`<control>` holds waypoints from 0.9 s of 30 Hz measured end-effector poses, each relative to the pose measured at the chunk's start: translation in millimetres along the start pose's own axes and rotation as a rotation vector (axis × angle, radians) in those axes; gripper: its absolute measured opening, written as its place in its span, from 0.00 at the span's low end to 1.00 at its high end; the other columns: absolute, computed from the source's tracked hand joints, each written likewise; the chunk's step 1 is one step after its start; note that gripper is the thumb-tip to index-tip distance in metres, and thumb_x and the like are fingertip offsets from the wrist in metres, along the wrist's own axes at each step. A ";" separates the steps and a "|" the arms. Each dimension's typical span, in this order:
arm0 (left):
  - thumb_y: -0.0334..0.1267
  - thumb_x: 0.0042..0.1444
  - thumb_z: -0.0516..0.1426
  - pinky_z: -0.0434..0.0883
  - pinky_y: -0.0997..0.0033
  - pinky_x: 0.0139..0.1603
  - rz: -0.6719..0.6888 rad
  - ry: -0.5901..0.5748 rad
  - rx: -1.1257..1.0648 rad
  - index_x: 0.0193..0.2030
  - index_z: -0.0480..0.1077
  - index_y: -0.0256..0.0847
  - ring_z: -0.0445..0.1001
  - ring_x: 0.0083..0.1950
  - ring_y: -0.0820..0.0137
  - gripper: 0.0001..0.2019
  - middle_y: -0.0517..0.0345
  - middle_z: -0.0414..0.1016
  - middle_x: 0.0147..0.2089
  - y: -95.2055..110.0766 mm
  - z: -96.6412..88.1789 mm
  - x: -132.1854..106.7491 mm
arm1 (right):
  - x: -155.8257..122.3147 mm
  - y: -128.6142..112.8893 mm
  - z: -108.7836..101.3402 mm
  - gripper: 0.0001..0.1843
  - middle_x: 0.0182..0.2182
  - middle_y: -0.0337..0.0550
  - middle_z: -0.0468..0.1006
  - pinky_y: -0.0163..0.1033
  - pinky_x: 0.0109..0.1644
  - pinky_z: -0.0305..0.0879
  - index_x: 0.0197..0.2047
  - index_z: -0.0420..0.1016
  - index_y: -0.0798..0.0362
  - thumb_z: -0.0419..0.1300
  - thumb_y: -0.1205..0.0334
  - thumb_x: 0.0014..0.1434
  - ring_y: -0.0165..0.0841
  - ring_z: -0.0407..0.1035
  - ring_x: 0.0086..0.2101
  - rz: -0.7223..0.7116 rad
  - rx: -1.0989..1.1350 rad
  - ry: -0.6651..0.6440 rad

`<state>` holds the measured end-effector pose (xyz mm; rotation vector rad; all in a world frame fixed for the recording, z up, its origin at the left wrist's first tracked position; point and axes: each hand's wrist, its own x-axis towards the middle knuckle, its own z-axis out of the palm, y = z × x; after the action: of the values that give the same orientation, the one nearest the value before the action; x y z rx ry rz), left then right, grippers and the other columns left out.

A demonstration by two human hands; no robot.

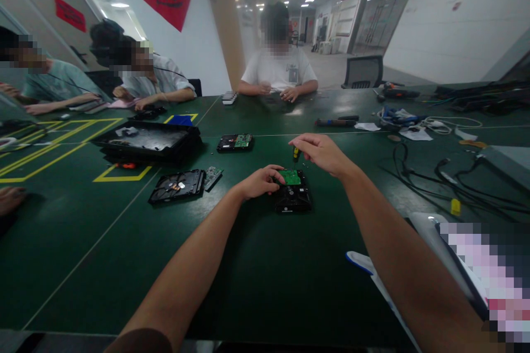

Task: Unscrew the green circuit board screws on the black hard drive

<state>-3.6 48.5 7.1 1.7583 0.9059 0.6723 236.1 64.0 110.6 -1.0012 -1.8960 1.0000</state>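
Observation:
A black hard drive (pixel 293 198) with a green circuit board (pixel 291 177) at its far end lies flat on the table in front of me. My left hand (pixel 261 182) is closed at the drive's left edge, its fingers bent onto the side and the board. Above the far end of the board, my right hand (pixel 321 151) pinches a small yellow and black screwdriver (pixel 295 154) upright. Its tip is too small to make out. Tiny pieces, perhaps screws, lie right of the drive.
Another hard drive (pixel 235 142), an open black drive casing (pixel 177 185) and a loose circuit board (pixel 212 178) lie left and beyond. Black trays (pixel 149 140) stand farther left. Cables (pixel 426 176) spread on the right. A person (pixel 278 71) sits opposite; others sit at left.

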 end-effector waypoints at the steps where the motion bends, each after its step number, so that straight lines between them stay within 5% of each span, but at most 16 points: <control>1: 0.27 0.52 0.62 0.74 0.77 0.30 0.003 0.000 -0.003 0.42 0.76 0.35 0.70 0.33 0.82 0.10 0.47 0.54 0.73 0.2 0.0 -0.1 | -0.1 0.0 -0.1 0.15 0.30 0.41 0.77 0.37 0.27 0.59 0.41 0.80 0.49 0.61 0.47 0.63 0.30 0.66 0.26 -0.003 -0.010 0.012; 10: 0.27 0.52 0.62 0.74 0.77 0.30 -0.011 0.003 0.011 0.43 0.76 0.36 0.70 0.32 0.82 0.11 0.46 0.55 0.73 2.6 0.6 -0.4 | 1.2 0.0 3.1 0.12 0.43 0.47 0.82 0.37 0.22 0.58 0.41 0.74 0.50 0.58 0.50 0.65 0.27 0.69 0.23 0.079 0.100 -0.014; 15: 0.27 0.53 0.62 0.74 0.76 0.30 0.001 -0.010 -0.002 0.42 0.76 0.35 0.70 0.33 0.82 0.09 0.46 0.54 0.73 2.6 0.5 -0.6 | 1.4 1.0 2.8 0.16 0.41 0.47 0.80 0.38 0.25 0.63 0.45 0.78 0.49 0.56 0.49 0.67 0.30 0.71 0.26 0.058 0.107 -0.038; 21: 0.27 0.52 0.62 0.74 0.76 0.30 0.004 -0.016 -0.020 0.42 0.76 0.35 0.71 0.34 0.82 0.09 0.47 0.54 0.73 3.6 0.2 -1.1 | 0.5 1.6 -0.6 0.14 0.32 0.43 0.78 0.37 0.28 0.62 0.38 0.78 0.50 0.61 0.49 0.63 0.30 0.68 0.27 0.006 -0.020 0.002; 27: 0.27 0.52 0.62 0.74 0.76 0.30 -0.008 -0.015 -0.002 0.42 0.76 0.36 0.70 0.33 0.82 0.09 0.47 0.54 0.73 4.5 -0.1 -0.9 | -0.4 1.8 1.0 0.16 0.40 0.48 0.81 0.38 0.24 0.60 0.39 0.76 0.50 0.60 0.46 0.64 0.30 0.71 0.25 0.050 0.051 -0.029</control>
<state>-3.0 46.9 11.3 1.7546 0.9016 0.6538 235.9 64.1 108.5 -1.0132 -1.8679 1.0919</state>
